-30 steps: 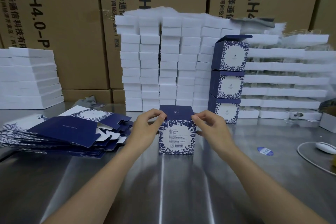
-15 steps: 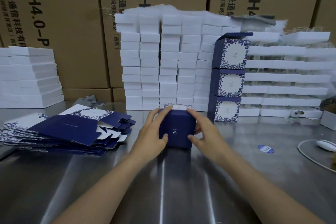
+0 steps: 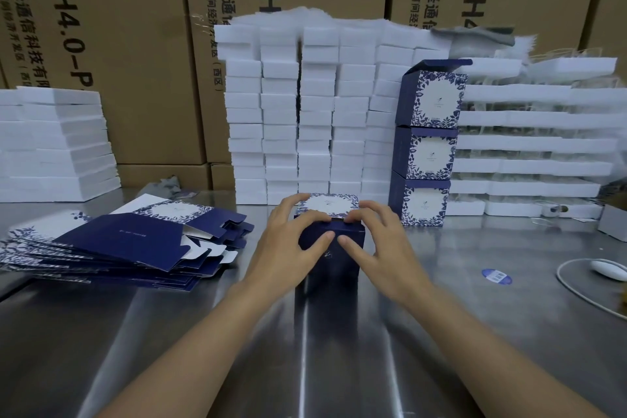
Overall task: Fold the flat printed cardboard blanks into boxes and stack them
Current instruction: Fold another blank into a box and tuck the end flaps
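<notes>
We hold the printed box [image 3: 334,249] with both hands at the centre of the steel table [image 3: 305,366]. It appears to rest on the surface. Its white floral panel faces up and a dark navy panel faces us. Our left hand [image 3: 288,248] grips the left side: the fingers curl over the upper near edge and the thumb presses on the navy panel. Our right hand [image 3: 381,248] grips the right side in the same way, and its thumb lies just beside the left thumb. The pile of flat blanks [image 3: 112,241] lies fanned on the table to the left, near the box but apart from it. The stack of three folded boxes [image 3: 427,149] stands to the right and behind, with the lid flap of the top box raised. White foam blocks [image 3: 305,119] stand in columns directly behind the held box, in front of brown shipping cartons [image 3: 129,61]. A blue round sticker [image 3: 496,276] lies on the table to the right, and beyond it a white cable [image 3: 576,292].
</notes>
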The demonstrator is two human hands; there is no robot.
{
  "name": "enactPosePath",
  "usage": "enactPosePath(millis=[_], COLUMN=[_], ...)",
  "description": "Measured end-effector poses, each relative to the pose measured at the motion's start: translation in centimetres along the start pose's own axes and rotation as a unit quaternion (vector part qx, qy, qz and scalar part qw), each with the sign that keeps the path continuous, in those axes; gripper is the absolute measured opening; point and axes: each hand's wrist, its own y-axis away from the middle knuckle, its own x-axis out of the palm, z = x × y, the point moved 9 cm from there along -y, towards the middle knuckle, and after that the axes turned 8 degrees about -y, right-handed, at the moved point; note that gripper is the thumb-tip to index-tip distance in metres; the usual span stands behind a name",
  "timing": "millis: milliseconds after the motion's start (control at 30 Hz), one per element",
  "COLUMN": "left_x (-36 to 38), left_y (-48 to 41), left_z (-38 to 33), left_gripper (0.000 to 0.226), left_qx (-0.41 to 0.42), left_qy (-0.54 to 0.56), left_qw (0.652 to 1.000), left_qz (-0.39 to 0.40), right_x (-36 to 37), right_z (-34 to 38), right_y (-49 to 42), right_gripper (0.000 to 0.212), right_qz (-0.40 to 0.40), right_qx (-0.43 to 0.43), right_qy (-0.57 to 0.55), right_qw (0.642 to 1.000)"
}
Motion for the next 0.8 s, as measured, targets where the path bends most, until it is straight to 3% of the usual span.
enactPosePath(millis=[300,800], left_x=[-0.3,-0.9], left_y=[0.2,-0.5], left_z=[-1.9,-0.3], left_gripper=[0.01,0.005], left_qx=[0.085,0.057], left_qy=[-0.044,-0.047], left_qw=[0.995,0.997], left_qz=[0.002,0.007], right_x=[0.9,0.0], right_z=[1.2,2.2], right_y=[0.1,-0.3], right_gripper=[0.003,0.012], right_qz=[0.039,0.042], right_qx=[-0.023,-0.049], right_qy=[0.002,0.004], right_qw=[0.999,0.998])
